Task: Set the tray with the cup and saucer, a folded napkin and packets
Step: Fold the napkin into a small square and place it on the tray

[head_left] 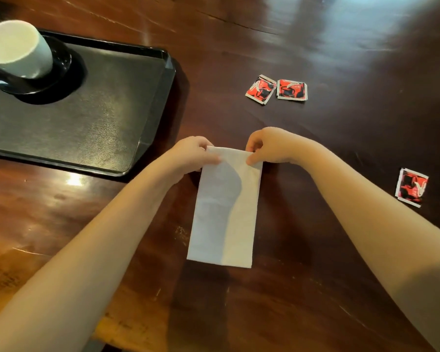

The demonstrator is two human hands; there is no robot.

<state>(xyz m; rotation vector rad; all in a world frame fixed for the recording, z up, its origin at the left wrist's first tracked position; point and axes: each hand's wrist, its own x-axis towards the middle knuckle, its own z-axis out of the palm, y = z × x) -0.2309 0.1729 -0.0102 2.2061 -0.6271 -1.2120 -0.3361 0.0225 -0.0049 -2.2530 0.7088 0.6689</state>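
Observation:
A white napkin [226, 209], folded into a long rectangle, lies on the dark wooden table in front of me. My left hand [193, 156] pinches its far left corner and my right hand [269, 147] pinches its far right corner. A black tray [107, 118] sits at the left, carrying a white cup [18, 49] on a black saucer [48, 85] in its far left corner. Two red and black packets [261, 89] [292, 89] lie side by side beyond my right hand. A third packet [412, 187] lies at the right, beside my right forearm.
The wooden table [341, 123] stretches far back and to the right, with bright glare at the top. The tray's near right part holds nothing. The table's front edge shows at the bottom left.

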